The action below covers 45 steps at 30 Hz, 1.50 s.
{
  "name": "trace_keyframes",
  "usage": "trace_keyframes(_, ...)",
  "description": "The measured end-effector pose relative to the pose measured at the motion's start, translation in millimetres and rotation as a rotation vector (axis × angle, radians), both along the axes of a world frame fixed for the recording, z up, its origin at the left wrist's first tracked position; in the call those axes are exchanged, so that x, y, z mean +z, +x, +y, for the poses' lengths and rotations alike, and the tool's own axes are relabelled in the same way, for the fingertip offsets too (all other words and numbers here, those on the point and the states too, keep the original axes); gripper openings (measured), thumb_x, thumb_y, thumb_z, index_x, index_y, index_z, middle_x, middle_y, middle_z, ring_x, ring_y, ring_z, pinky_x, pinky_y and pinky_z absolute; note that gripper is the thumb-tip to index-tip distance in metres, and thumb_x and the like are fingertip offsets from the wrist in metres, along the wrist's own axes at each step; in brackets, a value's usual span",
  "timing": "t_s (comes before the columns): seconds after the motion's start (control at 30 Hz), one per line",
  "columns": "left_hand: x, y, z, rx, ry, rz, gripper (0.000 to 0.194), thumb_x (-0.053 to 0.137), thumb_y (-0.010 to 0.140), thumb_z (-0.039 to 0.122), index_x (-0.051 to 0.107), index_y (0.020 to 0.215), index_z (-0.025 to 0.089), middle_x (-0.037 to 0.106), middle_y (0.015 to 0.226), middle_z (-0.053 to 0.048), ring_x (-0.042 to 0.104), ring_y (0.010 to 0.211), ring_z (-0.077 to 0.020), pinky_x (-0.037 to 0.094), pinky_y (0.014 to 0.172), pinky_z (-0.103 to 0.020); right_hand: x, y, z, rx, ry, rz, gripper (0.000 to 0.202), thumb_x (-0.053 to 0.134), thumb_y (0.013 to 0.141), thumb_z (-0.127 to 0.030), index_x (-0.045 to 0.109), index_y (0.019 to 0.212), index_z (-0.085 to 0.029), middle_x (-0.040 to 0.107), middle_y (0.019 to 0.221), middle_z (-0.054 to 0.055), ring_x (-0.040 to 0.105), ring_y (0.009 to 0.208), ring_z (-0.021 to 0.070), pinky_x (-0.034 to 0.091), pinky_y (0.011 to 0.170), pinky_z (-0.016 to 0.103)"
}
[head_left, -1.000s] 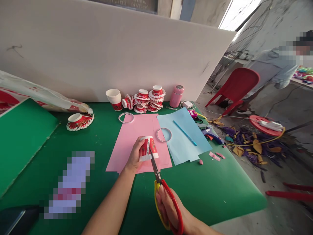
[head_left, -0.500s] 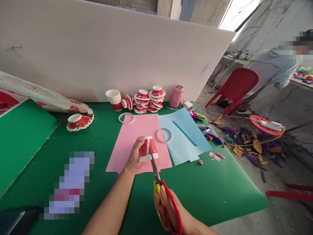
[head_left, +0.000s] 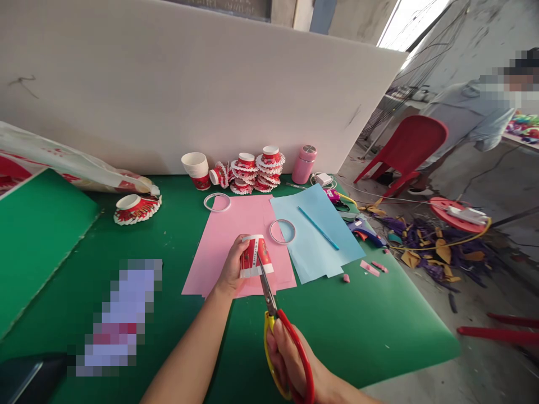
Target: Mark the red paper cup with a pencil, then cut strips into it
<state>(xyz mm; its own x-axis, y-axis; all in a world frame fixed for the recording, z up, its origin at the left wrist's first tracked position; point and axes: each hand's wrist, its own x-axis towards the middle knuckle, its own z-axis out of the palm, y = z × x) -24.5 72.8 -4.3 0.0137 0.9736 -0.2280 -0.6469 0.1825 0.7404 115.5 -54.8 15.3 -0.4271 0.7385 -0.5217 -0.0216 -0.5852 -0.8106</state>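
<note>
My left hand (head_left: pixel 234 266) is closed around a red and white paper cup (head_left: pixel 254 257), tilted above the pink paper (head_left: pixel 210 241). My right hand (head_left: pixel 295 359) grips scissors (head_left: pixel 268 294) with one yellow and one red handle. Their blades point away from me and meet the cup's side at its near rim. How deep the cut runs, I cannot tell. Behind lie two rings that look like tape rolls, one (head_left: pixel 282 242) across the pink and blue paper (head_left: pixel 311 258), the other (head_left: pixel 205 203) at the pink sheet's far edge. A blue pencil-like stick (head_left: pixel 318 228) rests on the blue paper.
Stacked cups (head_left: pixel 196 168), several cut cups with fringed edges (head_left: pixel 270 163) and a pink bottle (head_left: pixel 304 165) stand along the white board (head_left: pixel 210 84). A glue gun (head_left: pixel 366 231) and pink scraps (head_left: pixel 369 268) lie right. Beyond are a red chair (head_left: pixel 410 143) and a person (head_left: pixel 458 112).
The scissors' handles have spread slightly apart in my right hand. My left hand and the cup stay in almost the same place.
</note>
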Motion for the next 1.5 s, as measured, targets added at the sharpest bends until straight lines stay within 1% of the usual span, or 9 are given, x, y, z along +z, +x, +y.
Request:
trace_keyframes(0.2,0.9,-0.2,-0.5,-0.009,0.010,0.008,0.020,0.068,0.071,0.032,0.057,0.080,0.018,0.064,0.069,0.002,0.061,0.060,-0.0128,0.049,0.060,-0.025,-1.1,-1.3,-1.4,-0.017,-0.006,0.025,0.067,0.037,0.070,-0.087,0.036,0.059,-0.021,0.028,0.039,-0.009,0.022,0.031,0.0035,0.017,0.030,0.018)
trace_keyframes(0.37,0.0,0.2,0.3,-0.004,0.006,0.007,0.021,0.069,0.070,0.032,0.057,0.080,0.018,0.064,0.069,0.002,0.061,0.060,-0.0124,0.049,0.060,-0.025,-2.4,0.6,0.0,-0.009,0.041,0.006,0.069,0.037,0.069,-0.088,0.036,0.056,-0.020,0.029,0.041,-0.008,0.023,0.033,0.0031,0.019,0.031,0.017)
trace_keyframes(0.53,-0.7,-0.3,0.9,-0.004,0.004,-0.011,0.021,0.069,0.071,0.032,0.058,0.080,0.018,0.064,0.069,0.002,0.061,0.060,-0.0115,0.049,0.059,-0.024,-0.9,1.7,0.7,-0.002,-0.076,0.068,0.069,0.040,0.065,-0.089,0.040,0.067,-0.020,0.033,0.046,-0.009,0.028,0.034,0.0031,0.024,0.034,0.016)
trace_keyframes(0.63,0.2,-0.2,0.6,-0.005,0.000,-0.013,0.021,0.070,0.071,0.031,0.057,0.080,0.018,0.063,0.067,0.003,0.060,0.059,-0.0110,0.049,0.058,-0.023,-2.7,2.0,-0.3,0.001,-0.104,0.109,0.071,0.041,0.062,-0.091,0.041,0.072,-0.021,0.034,0.046,-0.010,0.027,0.034,0.0032,0.024,0.035,0.016)
trace_keyframes(0.83,-0.3,0.5,0.2,-0.006,0.004,-0.005,0.022,0.070,0.070,0.032,0.057,0.081,0.018,0.064,0.068,0.003,0.061,0.059,-0.0114,0.049,0.058,-0.023,-9.0,1.9,-1.5,-0.019,-0.108,0.174,0.070,0.044,0.061,-0.090,0.041,0.073,-0.021,0.033,0.047,-0.011,0.028,0.037,0.0032,0.023,0.038,0.016)
trace_keyframes(1.03,-0.6,0.9,-0.8,-0.020,0.023,0.005,0.021,0.069,0.071,0.032,0.056,0.080,0.018,0.065,0.068,0.003,0.062,0.060,-0.0120,0.049,0.059,-0.024,-1.9,0.6,2.1,-0.041,-0.157,0.163,0.073,0.047,0.056,-0.091,0.040,0.070,-0.020,0.033,0.046,-0.011,0.027,0.037,0.0027,0.023,0.038,0.017)
trace_keyframes(1.13,0.7,1.0,-1.9,-0.026,0.027,0.016,0.021,0.069,0.072,0.032,0.056,0.081,0.019,0.065,0.068,0.002,0.062,0.060,-0.0124,0.049,0.060,-0.024,0.3,-0.1,3.4,-0.034,-0.137,0.125,0.073,0.044,0.055,-0.092,0.039,0.067,-0.021,0.033,0.045,-0.011,0.028,0.036,0.0030,0.024,0.037,0.017)
trace_keyframes(1.37,3.6,0.9,-2.7,-0.032,0.015,0.030,0.023,0.069,0.070,0.033,0.055,0.079,0.019,0.065,0.067,0.002,0.061,0.059,-0.0131,0.049,0.058,-0.025,-4.0,-2.6,3.4,-0.050,-0.095,0.089,0.072,0.043,0.057,-0.093,0.039,0.067,-0.021,0.031,0.044,-0.011,0.025,0.034,0.0033,0.023,0.035,0.018)
trace_keyframes(1.5,3.3,0.4,-2.6,-0.028,0.008,0.025,0.022,0.069,0.070,0.033,0.055,0.079,0.019,0.064,0.067,0.003,0.062,0.060,-0.0133,0.048,0.058,-0.025,-3.1,-2.8,3.9,-0.035,-0.059,0.068,0.071,0.041,0.060,-0.092,0.039,0.066,-0.021,0.030,0.043,-0.011,0.025,0.033,0.0038,0.025,0.034,0.018)
